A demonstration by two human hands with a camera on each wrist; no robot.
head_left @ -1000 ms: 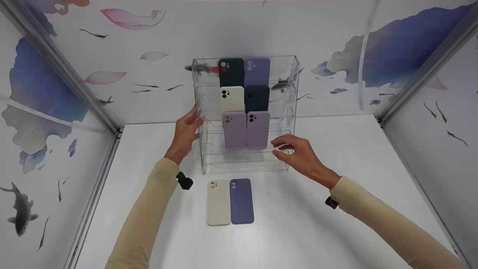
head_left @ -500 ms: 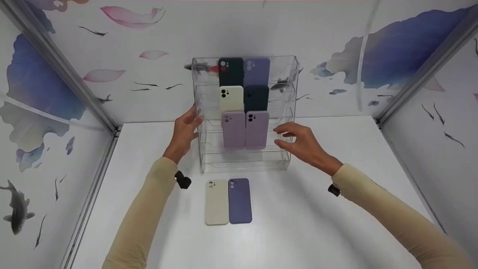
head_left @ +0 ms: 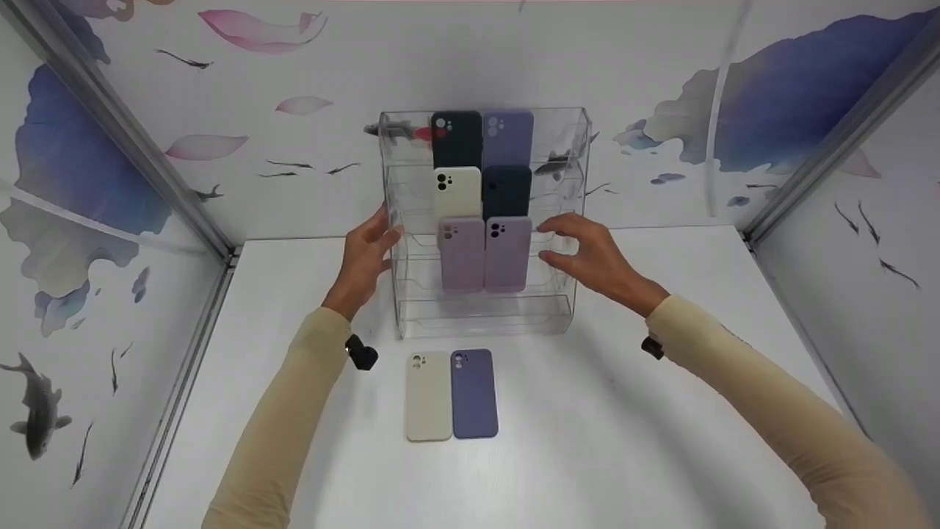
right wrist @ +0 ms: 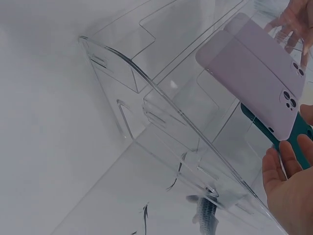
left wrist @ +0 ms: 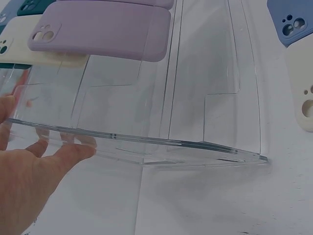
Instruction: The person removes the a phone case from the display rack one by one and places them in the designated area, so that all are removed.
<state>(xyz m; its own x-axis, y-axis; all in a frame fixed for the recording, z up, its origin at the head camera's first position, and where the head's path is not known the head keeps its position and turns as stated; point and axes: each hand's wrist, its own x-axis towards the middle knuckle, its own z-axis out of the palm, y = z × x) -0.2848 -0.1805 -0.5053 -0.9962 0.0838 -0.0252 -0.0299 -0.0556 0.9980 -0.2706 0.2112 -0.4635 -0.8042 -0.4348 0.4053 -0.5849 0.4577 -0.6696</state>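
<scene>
In the head view, a clear acrylic display rack [head_left: 485,308] stands upright with phone cases in its tiers. My left hand [head_left: 361,253] holds the rack's left side panel, thumb at the front edge. My right hand [head_left: 591,253] hovers by the right-hand lilac phone case [head_left: 507,257], thumb and forefinger parted. In the right wrist view, fingertips [right wrist: 288,147] lie close to the corner of that case; I cannot tell whether they touch. The other lilac case [head_left: 462,257] stands beside it. Above are a cream case [head_left: 457,195] and a dark navy case [head_left: 507,192].
The top tier holds a dark green case [head_left: 457,139] and a periwinkle case [head_left: 508,138]. A cream case [head_left: 429,397] and a purple-blue case [head_left: 475,394] lie side by side on the white table [head_left: 573,455]. Patterned panels [head_left: 661,66] surround the table.
My right hand has moved up along the right edge of the lilac case, from near its bottom to its upper half. My left hand stays on the rack.
</scene>
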